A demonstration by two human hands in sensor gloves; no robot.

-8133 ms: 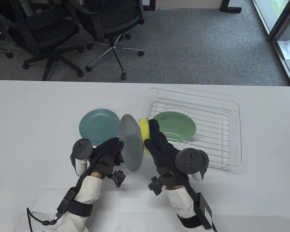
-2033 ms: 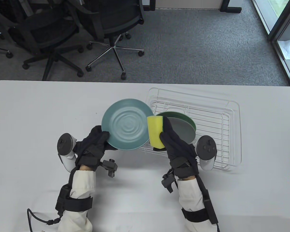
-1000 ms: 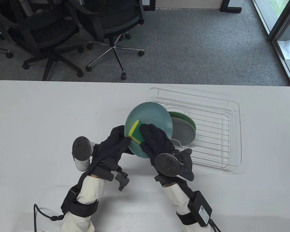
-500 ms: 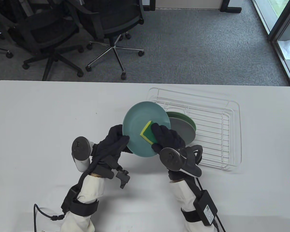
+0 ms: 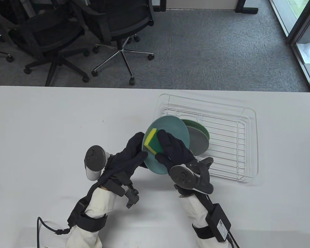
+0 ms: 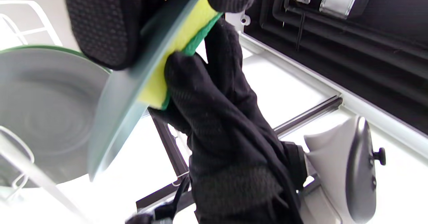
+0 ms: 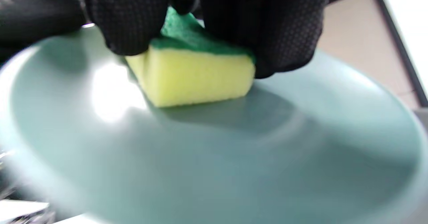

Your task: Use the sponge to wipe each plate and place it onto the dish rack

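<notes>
Sponge [image 5: 153,142] sits pinched in the right hand [image 5: 174,151], pressed flat against the teal plate [image 5: 173,129]. Left hand [image 5: 130,155] grips that tilted plate's near rim, between both hands.

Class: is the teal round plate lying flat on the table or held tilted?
Tilted: the left hand holds the teal round plate up, edge-on in the left wrist view.

- We now hold the teal plate [image 5: 170,126] off the table, tilted by the rack [image 5: 237,134].
- Gray plate [image 5: 199,140] sits racked.
- Sponge [image 5: 151,140] slides toward the rim.
</notes>
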